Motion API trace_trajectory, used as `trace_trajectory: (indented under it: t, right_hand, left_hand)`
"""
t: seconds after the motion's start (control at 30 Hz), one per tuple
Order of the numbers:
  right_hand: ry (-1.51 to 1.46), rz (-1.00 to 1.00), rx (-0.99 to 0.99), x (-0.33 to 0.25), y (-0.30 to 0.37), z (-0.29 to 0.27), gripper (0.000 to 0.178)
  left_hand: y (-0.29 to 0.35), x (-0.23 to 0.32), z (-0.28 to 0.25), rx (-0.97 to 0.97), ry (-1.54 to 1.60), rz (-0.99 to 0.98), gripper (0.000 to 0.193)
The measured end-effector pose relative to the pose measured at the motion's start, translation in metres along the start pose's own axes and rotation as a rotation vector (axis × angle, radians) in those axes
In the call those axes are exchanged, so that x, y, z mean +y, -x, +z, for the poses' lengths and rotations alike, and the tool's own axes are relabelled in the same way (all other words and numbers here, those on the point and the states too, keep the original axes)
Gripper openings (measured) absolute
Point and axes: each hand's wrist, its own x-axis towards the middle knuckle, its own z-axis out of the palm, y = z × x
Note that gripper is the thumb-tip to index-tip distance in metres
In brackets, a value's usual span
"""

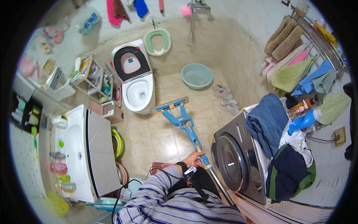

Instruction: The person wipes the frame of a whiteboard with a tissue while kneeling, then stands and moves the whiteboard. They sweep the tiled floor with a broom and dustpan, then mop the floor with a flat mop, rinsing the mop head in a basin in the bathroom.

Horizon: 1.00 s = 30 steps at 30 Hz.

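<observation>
My left hand (192,159), with a dark band at the wrist and a striped sleeve, is closed at the blue lever part of a sponge mop (193,136). The blue mop head (172,107) is raised in front of the toilet (140,94), its yellow-edged sponge strip toward the bowl. From my left hand the silver pole (220,185) slants back to the lower right along my body. My right hand does not show; the upper end of the pole passes out of sight by my striped top.
On the left stand a white sink (74,149), a pink bin (113,112) and a shelf rack (91,80). A green basin (197,75) and several shoes (227,99) lie on the tiled floor. A washing machine (233,160) heaped with clothes stands at right.
</observation>
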Motion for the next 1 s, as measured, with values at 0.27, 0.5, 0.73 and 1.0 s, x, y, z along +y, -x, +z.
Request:
trace_trajectory:
  t: [0.27, 0.5, 0.73, 1.0]
  right_hand:
    - [-0.313, 0.403, -0.065, -0.088, -0.139, -0.113, 0.016]
    - [-0.369, 0.465, -0.084, -0.099, -0.272, -0.131, 0.03]
    - [-0.564, 0.56, -0.139, -0.146, -0.378, -0.187, 0.025]
    - [-0.771, 0.495, 0.099, -0.232, -0.52, -0.22, 0.037]
  left_hand:
    - [-0.074, 0.12, 0.05, -0.148, 0.066, -0.095, 0.03]
    - [-0.173, 0.186, 0.074, -0.24, -0.107, -0.355, 0.014]
    - [-0.265, 0.241, 0.042, -0.241, -0.383, -0.276, 0.01]
    - [-0.342, 0.371, 0.028, -0.257, -0.283, -0.348, 0.01]
